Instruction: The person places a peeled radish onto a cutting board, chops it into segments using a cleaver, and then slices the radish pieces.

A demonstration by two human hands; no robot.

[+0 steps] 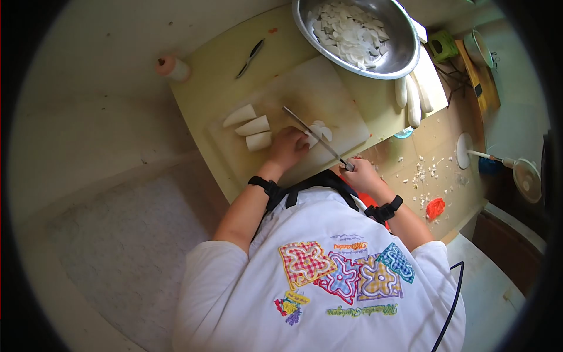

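My right hand (pixel 360 175) is closed round the handle of a kitchen knife (pixel 305 126), whose blade points away to the upper left over the white cutting board (pixel 352 120). Beside the blade, my left hand (pixel 290 148) has its fingers curled, pressing a piece of white radish that they mostly cover. Thin white radish slices (pixel 326 134) lie on the blade's right side. To the left of my left hand, three thick radish chunks (pixel 253 125) rest on the board in a row.
A big metal bowl (pixel 404 66) of sliced radish stands at the table's far end. Peeled whole radishes (pixel 413 100) lie beside it. A peeler-like tool (pixel 251 57) and a pink-topped bottle (pixel 174 68) are at left. Scraps (pixel 423 173) and a fan (pixel 526 179) are off to the right.
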